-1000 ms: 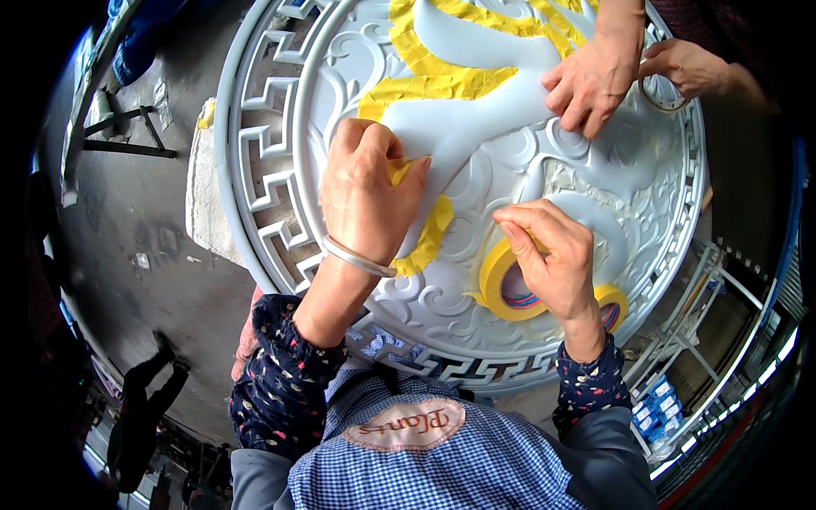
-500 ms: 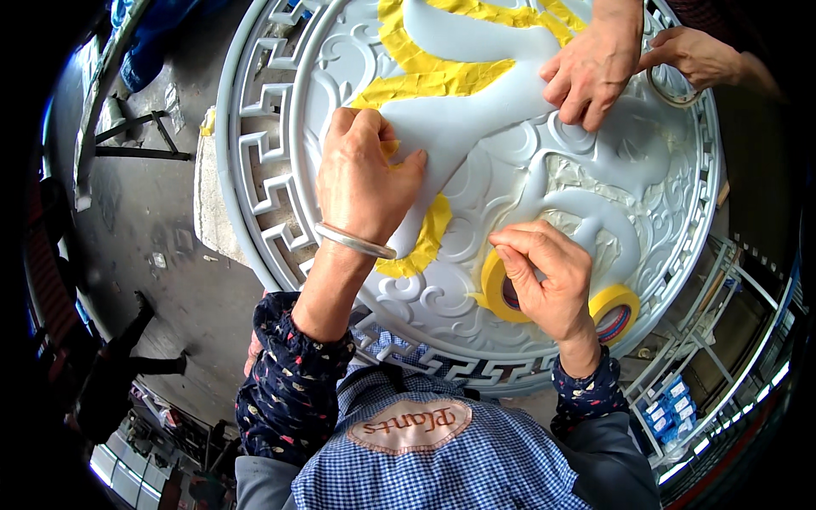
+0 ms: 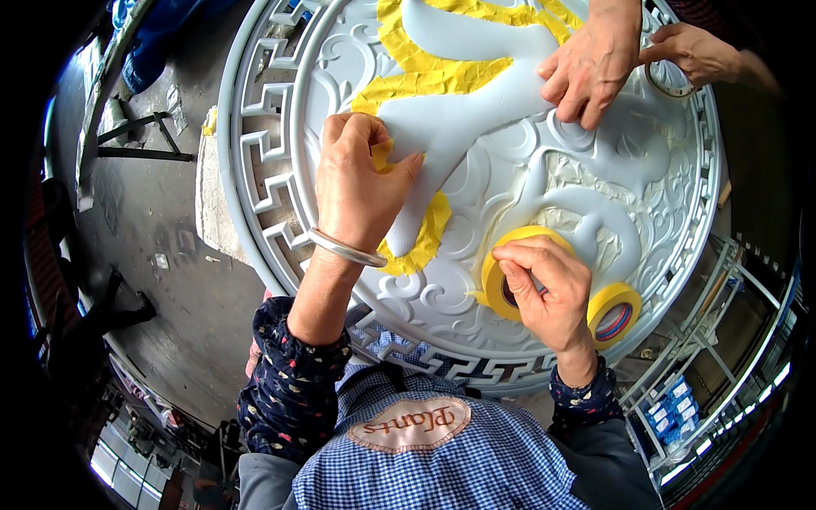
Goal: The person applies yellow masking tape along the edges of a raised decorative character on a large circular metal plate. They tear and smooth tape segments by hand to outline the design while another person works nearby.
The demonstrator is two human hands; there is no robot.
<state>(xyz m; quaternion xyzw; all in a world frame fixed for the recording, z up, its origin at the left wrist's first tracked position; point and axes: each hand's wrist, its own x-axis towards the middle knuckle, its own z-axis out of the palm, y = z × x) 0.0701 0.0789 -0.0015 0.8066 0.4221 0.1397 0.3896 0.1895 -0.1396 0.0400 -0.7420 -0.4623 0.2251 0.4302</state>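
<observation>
Here the left hand (image 3: pixel 361 191) lies palm-down with fingers gently curled, not closed around anything, pressing a strip of yellow masking tape (image 3: pixel 421 234) along the edge of a smooth raised curve on the large round pale-grey relief panel (image 3: pixel 280 195), seemingly so that the strip follows the curve and sticks. The right hand (image 3: pixel 544 285) is closed on a yellow roll of masking tape (image 3: pixel 501 272) standing on edge against the carved scrollwork just beside the taped curve; its fingers reach into the core with the thumb over the rim, probably to keep the roll steady and close to the laid strip. A second yellow tape roll with a dark core (image 3: pixel 614 313) rests just beside that wrist near the panel's fretwork border, within easy reach. At the upper right another person's hand (image 3: pixel 591 64) presses on the same raised shape, and that person's other hand (image 3: pixel 693 51) holds a thin ring near the rim; whether it is a nearly spent roll cannot be told. Under the left palm the tape's end is hidden, so it is unclear whether it is joined to the roll. The panel's upper edge is cut off, and the grey concrete floor (image 3: pixel 161 229) to the left darkens into blur towards the picture's rim.
</observation>
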